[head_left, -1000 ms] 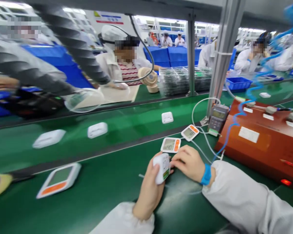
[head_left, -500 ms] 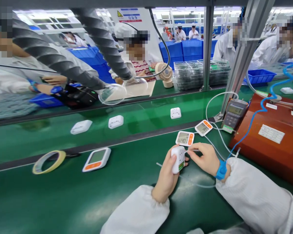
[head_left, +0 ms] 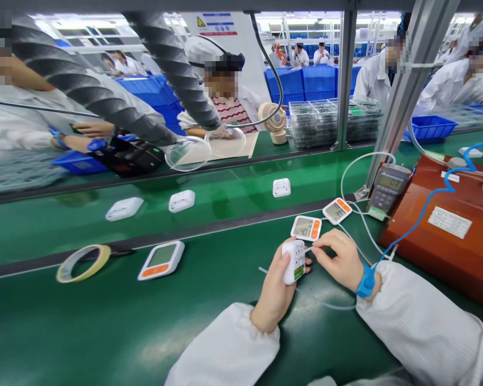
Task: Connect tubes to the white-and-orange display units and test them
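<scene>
My left hand [head_left: 274,292] is wrapped round a small white monitor unit [head_left: 293,261], held upright on its edge above the green belt [head_left: 145,332]. My right hand [head_left: 340,258], with a blue wrist strap [head_left: 364,281], pinches the end of a thin clear tube [head_left: 326,304] against the side of that unit. Just beyond my hands, two white monitors with orange buttons [head_left: 306,228] [head_left: 337,210] lie face up with lit screens, each joined to clear tubing.
An orange-red test box [head_left: 446,236] and a grey handheld meter [head_left: 387,188] stand at the right. Another monitor [head_left: 161,260] and a tape roll [head_left: 82,262] lie at the left. White units [head_left: 181,200] [head_left: 282,187] ride the far belt. Other workers sit behind the frame.
The view swung left and then settled. My right hand went from closed beside the unit to pinching the tube end at its side. The white units on the far belt drifted left.
</scene>
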The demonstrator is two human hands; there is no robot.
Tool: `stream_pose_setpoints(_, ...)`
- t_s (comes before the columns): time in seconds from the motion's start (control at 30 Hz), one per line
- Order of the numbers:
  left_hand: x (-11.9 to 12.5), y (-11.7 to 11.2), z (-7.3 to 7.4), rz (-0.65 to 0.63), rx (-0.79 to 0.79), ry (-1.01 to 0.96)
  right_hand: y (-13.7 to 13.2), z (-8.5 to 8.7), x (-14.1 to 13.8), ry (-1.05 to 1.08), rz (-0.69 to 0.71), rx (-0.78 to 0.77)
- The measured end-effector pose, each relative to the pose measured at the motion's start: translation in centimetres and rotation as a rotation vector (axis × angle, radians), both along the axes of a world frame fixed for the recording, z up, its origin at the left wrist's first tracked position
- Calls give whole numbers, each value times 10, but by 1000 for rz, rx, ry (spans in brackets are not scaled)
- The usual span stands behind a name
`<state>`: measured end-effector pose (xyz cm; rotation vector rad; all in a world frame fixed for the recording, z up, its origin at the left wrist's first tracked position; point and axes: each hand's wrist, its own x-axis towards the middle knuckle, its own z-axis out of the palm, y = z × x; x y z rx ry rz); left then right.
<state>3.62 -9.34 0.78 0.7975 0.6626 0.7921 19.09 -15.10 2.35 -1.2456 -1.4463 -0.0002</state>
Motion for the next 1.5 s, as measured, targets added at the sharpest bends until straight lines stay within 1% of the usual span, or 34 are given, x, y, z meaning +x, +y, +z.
stream_pose_setpoints(0.17,1,0,1,-3,-5,-30,2,-6,0,-46,14,-76)
stream_pose_setpoints(0.33,2,0,1,7,-13,-39,2,-9,-1,-48,74,-139)
stream_pose_setpoints(0.43,2,1,0,10,-7,-52,2,-9,0,-69,123,-106)
stream_pose_setpoints(0.57,3,1,-1,15,-6,-67,3,-9,0,-144,235,-47)
stream_pose_setpoints(0.63,3,1,-1,15,-10,-74,3,-10,0,-169,230,-59)
stream_pose_setpoints(0.73,2,1,-1,5,-7,-71,5,-13,-1,-198,180,-83)
stream_pose_setpoints(0.83,1,0,-1,-5,10,-56,6,-15,-2,-208,146,-73)
stream_pose_setpoints(1.0,0,0,-5,-8,40,-3,5,-11,-4,-131,93,-70)
stream_pose_setpoints(1.17,0,0,-7,0,77,24,3,-9,-5,-142,163,-87)
stream_pose_setpoints(1.33,-1,-1,-8,-32,103,40,4,-9,-3,-125,163,-87)
stream_pose_setpoints(1.5,-3,0,-15,-42,223,117,4,-8,-3,-112,173,-102)
